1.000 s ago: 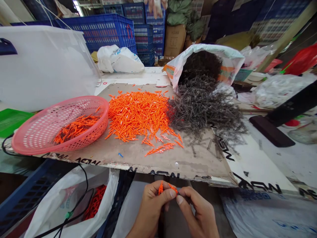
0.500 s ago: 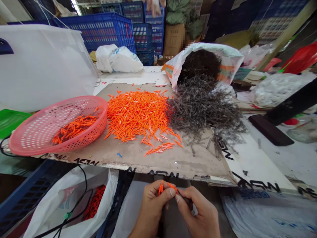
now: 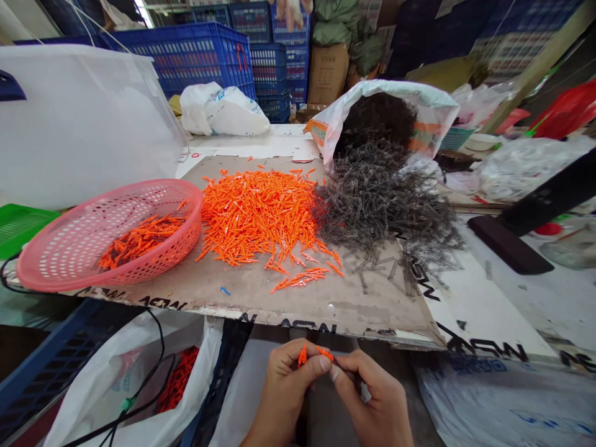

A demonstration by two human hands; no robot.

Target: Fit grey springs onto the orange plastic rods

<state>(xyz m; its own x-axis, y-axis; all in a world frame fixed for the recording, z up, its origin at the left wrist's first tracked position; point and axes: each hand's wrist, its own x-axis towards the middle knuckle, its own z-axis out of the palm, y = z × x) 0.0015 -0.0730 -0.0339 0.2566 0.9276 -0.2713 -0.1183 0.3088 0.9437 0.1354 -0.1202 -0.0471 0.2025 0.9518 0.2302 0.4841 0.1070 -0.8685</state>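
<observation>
Below the table's front edge, my left hand [image 3: 291, 385] is closed on small orange plastic pieces [image 3: 325, 353], which poke out between thumb and fingers. My right hand [image 3: 372, 394] meets it at the fingertips, pinching a thin dark spring [image 3: 336, 362] against the end of one orange piece; most of the spring is hidden by the fingers. On the table ahead lies a heap of the same orange pieces [image 3: 258, 211]. Beside it on the right spreads a pile of dark coil springs [image 3: 372, 192], spilling from a white sack [image 3: 326, 133].
A pink sieve basket [image 3: 56, 261] at the left holds orange pieces with dark springs. Under the table, a white bag [image 3: 97, 385] contains red-orange pieces. A black stand [image 3: 516, 245] is at the right. Blue crates [image 3: 200, 59] and a white bin [image 3: 84, 124] stand behind.
Both hands stay together in nearly the same place. The right fingers have shifted slightly, and the orange piece between the hands sits a little lower.
</observation>
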